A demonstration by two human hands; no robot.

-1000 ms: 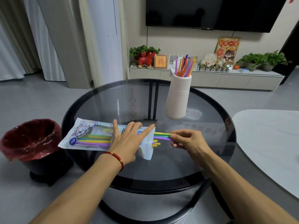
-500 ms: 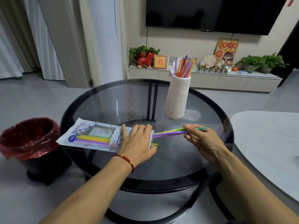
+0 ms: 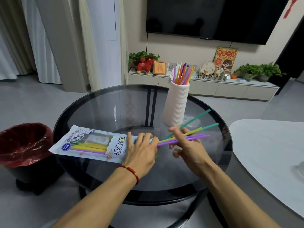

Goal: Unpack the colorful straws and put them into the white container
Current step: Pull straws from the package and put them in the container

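Colourful plastic straws (image 3: 189,136) pinched in right hand (image 3: 189,148), drawn clear of printed plastic packet (image 3: 92,142) that flat, open-fingered left hand (image 3: 141,150) pins to round glass desk (image 3: 102,109).

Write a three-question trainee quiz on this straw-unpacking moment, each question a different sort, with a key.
1. True or false: the white container already has straws in it.
2. What does the left hand do? A) presses the straw package flat on the glass table; B) lifts the package; C) reaches for the red-lined bin.
3. Fill in: the right hand grips a bunch of pulled-out straws, coloured purple, yellow and ____.

Key: 1 true; 2 A; 3 green.
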